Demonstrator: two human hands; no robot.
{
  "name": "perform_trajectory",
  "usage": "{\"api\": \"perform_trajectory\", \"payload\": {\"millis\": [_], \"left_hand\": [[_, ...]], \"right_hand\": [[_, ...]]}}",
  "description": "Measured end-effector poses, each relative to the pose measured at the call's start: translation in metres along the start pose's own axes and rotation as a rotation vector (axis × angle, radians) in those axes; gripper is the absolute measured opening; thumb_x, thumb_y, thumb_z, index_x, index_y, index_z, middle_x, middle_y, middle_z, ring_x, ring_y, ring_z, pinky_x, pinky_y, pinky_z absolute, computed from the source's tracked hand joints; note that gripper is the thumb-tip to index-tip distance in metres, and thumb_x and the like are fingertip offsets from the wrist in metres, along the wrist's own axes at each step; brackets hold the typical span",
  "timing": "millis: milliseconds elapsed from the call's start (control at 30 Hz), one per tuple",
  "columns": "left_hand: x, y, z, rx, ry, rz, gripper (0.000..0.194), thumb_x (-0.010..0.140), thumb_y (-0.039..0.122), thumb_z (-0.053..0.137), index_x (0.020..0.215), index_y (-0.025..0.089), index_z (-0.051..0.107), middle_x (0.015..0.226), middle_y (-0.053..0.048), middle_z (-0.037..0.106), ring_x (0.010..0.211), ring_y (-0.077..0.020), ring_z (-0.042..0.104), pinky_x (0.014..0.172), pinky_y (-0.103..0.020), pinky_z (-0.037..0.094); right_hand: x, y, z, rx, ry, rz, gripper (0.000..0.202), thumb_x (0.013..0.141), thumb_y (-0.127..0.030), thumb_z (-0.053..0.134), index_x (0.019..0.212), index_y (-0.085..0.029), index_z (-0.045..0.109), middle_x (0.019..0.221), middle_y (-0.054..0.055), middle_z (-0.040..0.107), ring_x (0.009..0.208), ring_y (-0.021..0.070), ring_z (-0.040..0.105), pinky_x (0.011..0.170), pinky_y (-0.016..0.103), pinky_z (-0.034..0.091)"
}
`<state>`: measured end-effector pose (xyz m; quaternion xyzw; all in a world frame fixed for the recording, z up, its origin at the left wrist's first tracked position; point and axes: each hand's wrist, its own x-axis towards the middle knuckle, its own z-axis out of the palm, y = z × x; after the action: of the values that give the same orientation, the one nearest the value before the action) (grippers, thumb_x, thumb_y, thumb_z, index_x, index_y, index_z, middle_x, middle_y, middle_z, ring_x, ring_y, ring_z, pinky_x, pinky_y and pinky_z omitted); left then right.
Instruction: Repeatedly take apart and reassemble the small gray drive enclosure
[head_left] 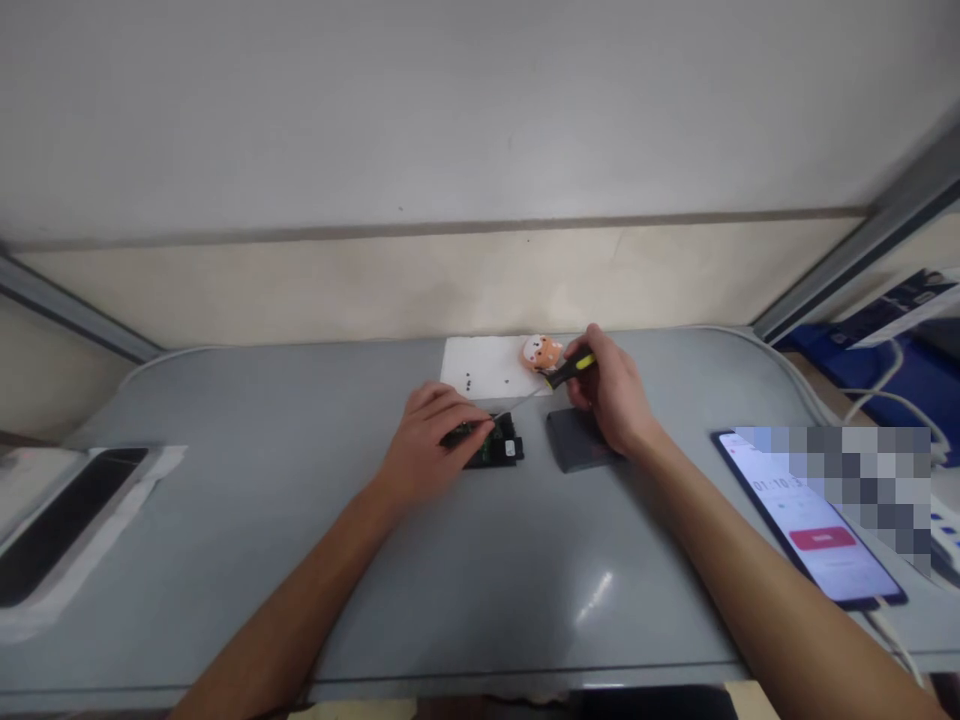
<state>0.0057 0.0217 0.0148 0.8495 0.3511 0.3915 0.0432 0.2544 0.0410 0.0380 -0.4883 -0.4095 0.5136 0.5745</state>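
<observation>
My right hand (pixel 611 390) is closed around the black and yellow handle of a screwdriver (pixel 574 368). Its thin shaft slants down to the left, towards a green circuit board in a black case (pixel 495 455). Over the left part of that board lies my left hand (pixel 429 440), thumb and forefinger brought together close to the screwdriver's tip. What they pinch, if anything, is too small to make out. A dark grey flat cover (pixel 577 440) rests on the table beneath my right hand, just right of the board.
Behind the board, a white sheet (pixel 487 362) carries several tiny dark screws (pixel 469 382) and an orange-and-white animal figure (pixel 541 353). A lit phone (pixel 814 525) with a cable lies at right. At left is a dark flat device (pixel 71 520). A wall borders the grey table (pixel 300 400).
</observation>
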Motion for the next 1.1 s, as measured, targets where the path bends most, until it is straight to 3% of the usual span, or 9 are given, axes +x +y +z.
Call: {"api": "perform_trajectory", "payload": {"millis": [867,967,1033,1100], "left_hand": [[-0.0013,0.0006,0.0025,0.022,0.020,-0.001,0.012,0.102,0.025,0.068,0.091,0.023,0.073,0.086,0.001,0.077,0.089,-0.0187,0.062,0.090,-0.037,0.047],[-0.0035,0.0010,0.0017,0.009,-0.032,-0.065,0.012,0.103,0.029,0.067,0.095,0.024,0.075,0.091,0.000,0.078,0.095,-0.0207,0.063,0.095,-0.040,0.047],[-0.0056,0.0013,-0.0001,0.024,-0.122,-0.143,0.014,0.102,0.034,0.069,0.111,0.026,0.076,0.105,-0.002,0.079,0.111,-0.0250,0.062,0.105,-0.045,0.044],[-0.0077,0.0012,-0.0023,0.040,-0.255,-0.204,0.037,0.098,0.041,0.073,0.133,0.028,0.070,0.128,-0.005,0.076,0.131,-0.0307,0.055,0.115,-0.051,0.038]], "right_hand": [[-0.0033,-0.0022,0.0055,0.010,0.041,-0.024,0.045,0.098,-0.063,0.057,0.080,-0.022,0.061,0.045,-0.005,0.049,0.038,0.0088,0.038,0.040,0.022,0.027],[-0.0041,-0.0036,0.0059,-0.030,0.055,-0.056,0.046,0.098,-0.064,0.057,0.080,-0.022,0.061,0.047,-0.005,0.048,0.040,0.0090,0.038,0.041,0.022,0.028],[-0.0054,-0.0051,0.0055,-0.103,0.061,-0.116,0.045,0.098,-0.062,0.058,0.079,-0.022,0.060,0.050,-0.005,0.050,0.043,0.0093,0.041,0.042,0.022,0.031],[-0.0074,-0.0063,0.0051,-0.196,0.059,-0.186,0.044,0.099,-0.060,0.059,0.078,-0.022,0.060,0.055,-0.004,0.051,0.047,0.0099,0.046,0.045,0.023,0.034]]}}
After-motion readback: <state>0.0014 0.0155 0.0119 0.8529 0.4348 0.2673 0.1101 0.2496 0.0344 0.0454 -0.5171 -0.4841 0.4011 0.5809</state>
